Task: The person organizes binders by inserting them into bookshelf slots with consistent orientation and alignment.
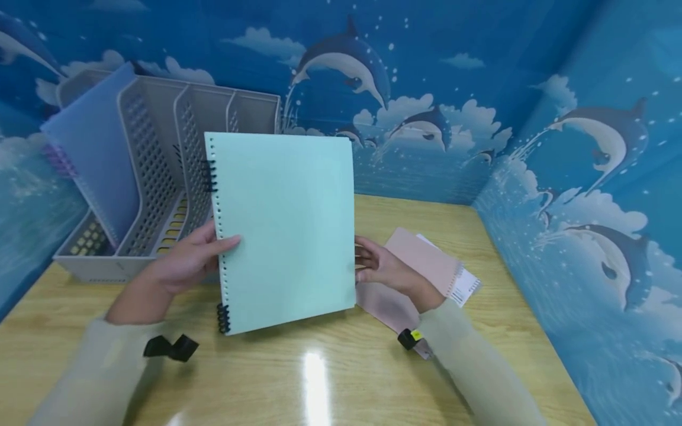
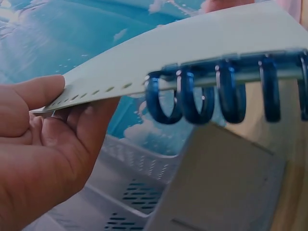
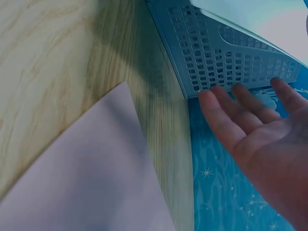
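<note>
A mint-green notebook (image 1: 288, 236) is held nearly upright above the wood-grain table (image 1: 266, 378), in front of the grey file rack (image 1: 101, 266), part of which is hidden by it. Its L edge is pinched by the L hand (image 1: 194, 257), thumb laid on the front face, other fingers tucked behind. Along that edge a row of small holes is seen, w/ dark binding rings (image 1: 224, 318) grouped near the top & bottom; the hand is placed b/w the two groups. The R hand (image 1: 389, 269) is kept just beside the R edge, fingers loosely spread; whether the edge is touched can't be told for sure from the head view, though in the R wrist view the fingertips appear apart from it.

In the leftmost compartment of the rack a blue notebook (image 1: 106, 154) w/ a purple coil (image 1: 61, 160) is stood, tilted.

On the R side of the table a pink notebook (image 1: 421, 254) is laid partly over a white notebook (image 1: 463, 285) w/ a barcode. Nearer the R sleeve (image 1: 474, 367) another pinkish cover (image 1: 391, 307) is seen, partly hidden by the R hand & arm. Black straps (image 1: 183, 348) are worn near both cuffs. The walls are covered by a blue dolphin-print backdrop (image 1: 453, 154).
</note>
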A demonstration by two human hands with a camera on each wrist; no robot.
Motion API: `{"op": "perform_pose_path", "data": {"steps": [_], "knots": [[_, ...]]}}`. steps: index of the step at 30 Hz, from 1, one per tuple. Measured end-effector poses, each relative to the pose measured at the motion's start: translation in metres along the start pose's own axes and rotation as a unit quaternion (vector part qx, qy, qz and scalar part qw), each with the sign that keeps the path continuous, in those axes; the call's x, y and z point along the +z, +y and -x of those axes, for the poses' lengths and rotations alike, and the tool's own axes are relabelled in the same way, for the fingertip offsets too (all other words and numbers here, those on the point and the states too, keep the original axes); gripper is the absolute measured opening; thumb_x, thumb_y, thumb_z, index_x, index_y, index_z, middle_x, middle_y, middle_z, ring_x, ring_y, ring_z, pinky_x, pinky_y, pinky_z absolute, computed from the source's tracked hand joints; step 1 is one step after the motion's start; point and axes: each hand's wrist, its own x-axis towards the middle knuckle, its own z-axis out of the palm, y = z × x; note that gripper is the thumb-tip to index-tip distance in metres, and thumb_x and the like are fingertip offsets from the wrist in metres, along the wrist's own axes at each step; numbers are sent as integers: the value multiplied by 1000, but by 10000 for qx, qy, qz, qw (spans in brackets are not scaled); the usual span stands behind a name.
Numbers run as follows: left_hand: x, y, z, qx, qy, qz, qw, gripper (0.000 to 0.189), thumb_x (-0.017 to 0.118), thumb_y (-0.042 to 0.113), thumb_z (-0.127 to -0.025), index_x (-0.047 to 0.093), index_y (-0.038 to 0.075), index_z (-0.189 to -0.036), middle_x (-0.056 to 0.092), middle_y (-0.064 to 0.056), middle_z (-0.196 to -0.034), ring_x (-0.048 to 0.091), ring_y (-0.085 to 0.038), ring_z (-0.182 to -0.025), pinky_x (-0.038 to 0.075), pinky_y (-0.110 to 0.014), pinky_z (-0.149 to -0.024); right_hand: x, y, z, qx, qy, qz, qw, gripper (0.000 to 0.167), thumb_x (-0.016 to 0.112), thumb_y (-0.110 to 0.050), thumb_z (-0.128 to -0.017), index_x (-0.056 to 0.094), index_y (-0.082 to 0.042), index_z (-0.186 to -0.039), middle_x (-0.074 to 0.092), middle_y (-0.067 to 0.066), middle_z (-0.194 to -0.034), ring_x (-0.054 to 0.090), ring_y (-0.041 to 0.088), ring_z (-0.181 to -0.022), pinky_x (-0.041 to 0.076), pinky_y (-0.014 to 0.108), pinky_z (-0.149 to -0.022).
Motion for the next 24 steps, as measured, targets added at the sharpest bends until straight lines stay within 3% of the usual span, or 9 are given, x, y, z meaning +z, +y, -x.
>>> {"op": "perform_pose_path", "data": {"steps": [5,9,17,20,24], "knots": [[-15,11,12,423,-142,297,9986,47,38,12,-106,30,21,-151,60,7,-131,62,-14,-113,52,-25,-90,9,-1,-6,113,-72,1,9999,97,72,-41,-86,12,-12,-156,25,17,-157,29,35,-141,34,52,-110],[-27,17,22,771,-277,461,9956,48,32,6,-106,28,19,-152,57,5,-136,61,-14,-115,52,-25,-90,18,-1,-13,300,-94,320,9990,89,71,-33,-89,16,-19,-156,24,10,-158,31,31,-141,38,46,-109],[-43,25,40,1316,-110,591,9895,53,26,-3,-104,26,17,-153,54,4,-140,60,-12,-115,52,-22,-88,31,0,-23,580,399,879,9936,86,71,-26,-90,17,-20,-156,17,5,-161,25,34,-144,32,47,-113],[-47,29,44,1433,-11,595,9879,53,25,-4,-104,25,17,-153,55,2,-139,62,-13,-114,54,-24,-85,37,0,-27,490,642,1414,9866,84,71,-20,-90,18,-18,-156,17,3,-161,26,37,-143,32,48,-113],[-52,33,51,1457,250,614,9871,54,25,-2,-104,24,19,-154,57,3,-137,63,-13,-111,55,-23,-82,46,0,-33,294,876,2250,9700,81,70,-22,-91,21,-13,-155,21,5,-160,27,38,-142,33,49,-111]]}}
